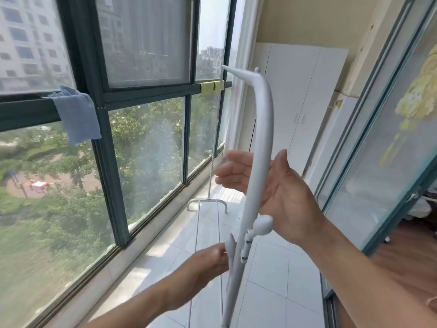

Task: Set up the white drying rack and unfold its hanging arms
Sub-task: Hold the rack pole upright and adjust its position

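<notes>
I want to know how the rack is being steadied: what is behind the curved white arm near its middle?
The open right hand sits behind the curved white arm, palm facing it, fingers spread. The arm hides part of the palm, so contact cannot be confirmed.

Under you: a floor of pale, glossy white square tiles (267, 275) with thin dark grout lines, running along the dark-framed windows. Sunlight falls on it in bright patches near the sill. Standing on it, further down the balcony, you have the white metal drying rack's arched foot (207, 202), both ends touching the tiles, with a thin upright pole rising from its middle. Two thin white rails run from that foot back toward you, just above the tiles.
</notes>
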{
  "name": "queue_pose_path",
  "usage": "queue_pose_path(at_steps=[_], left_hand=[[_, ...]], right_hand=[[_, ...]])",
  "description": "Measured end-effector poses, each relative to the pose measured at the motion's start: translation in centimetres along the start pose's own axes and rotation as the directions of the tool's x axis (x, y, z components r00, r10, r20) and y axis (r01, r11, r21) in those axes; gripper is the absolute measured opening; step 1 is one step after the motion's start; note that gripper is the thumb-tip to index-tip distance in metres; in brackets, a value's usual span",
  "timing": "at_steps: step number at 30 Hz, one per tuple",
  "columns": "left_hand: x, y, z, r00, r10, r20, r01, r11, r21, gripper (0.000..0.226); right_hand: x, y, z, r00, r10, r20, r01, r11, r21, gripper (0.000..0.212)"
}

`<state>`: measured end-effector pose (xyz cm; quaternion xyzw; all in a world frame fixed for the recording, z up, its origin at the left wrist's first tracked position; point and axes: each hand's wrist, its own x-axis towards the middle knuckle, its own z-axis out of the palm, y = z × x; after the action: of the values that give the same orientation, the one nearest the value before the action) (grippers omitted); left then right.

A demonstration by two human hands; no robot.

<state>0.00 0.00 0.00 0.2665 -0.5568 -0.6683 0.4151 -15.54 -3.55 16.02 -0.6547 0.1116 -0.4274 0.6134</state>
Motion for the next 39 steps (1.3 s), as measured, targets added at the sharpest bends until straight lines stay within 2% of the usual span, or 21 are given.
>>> queue_pose_path(at_steps=[2,5,11,15,18,30,39], left_hand=[[0.0,-0.6,0.7,0.998,-0.053,-0.032,0.056,0.992,0.116,0.057],[0.0,-1.4,2.2,0.991,-0.074,-0.111,0.095,0.976,0.194,0.047],[0.9,-3.1,4.4,0.946,0.035,-0.321,0.040,0.973,0.226,0.018],[1.9,-4.6,5.7,0.846,0.098,-0.525,0.017,0.978,0.210,0.039],[3.1,-5.2,6.6,0.755,0.191,-0.628,-0.087,0.977,0.193,0.041],[7.8,-5.5,5.2,0.743,0.241,-0.625,-0.105,0.963,0.247,0.038],[14.2,-5.4,1.7,0.771,0.250,-0.585,-0.111,0.958,0.264,0.034]], right_hand=[[-0.1,-0.3,0.6,1.000,0.005,0.028,-0.006,1.000,0.021,0.072],[-0.3,-0.4,1.3,0.998,-0.017,0.057,0.014,0.998,0.053,0.067],[0.0,-0.6,2.1,0.996,-0.035,-0.077,0.043,0.994,0.101,0.047],[0.3,-0.2,2.9,0.986,-0.077,-0.150,0.097,0.987,0.128,0.044],[0.4,0.1,3.0,0.971,-0.112,-0.214,0.135,0.986,0.098,0.044],[2.1,0.4,0.5,0.922,-0.133,-0.363,0.134,0.991,-0.021,0.045],[6.4,1.5,-5.1,0.894,-0.146,-0.423,0.143,0.989,-0.040,0.045]])
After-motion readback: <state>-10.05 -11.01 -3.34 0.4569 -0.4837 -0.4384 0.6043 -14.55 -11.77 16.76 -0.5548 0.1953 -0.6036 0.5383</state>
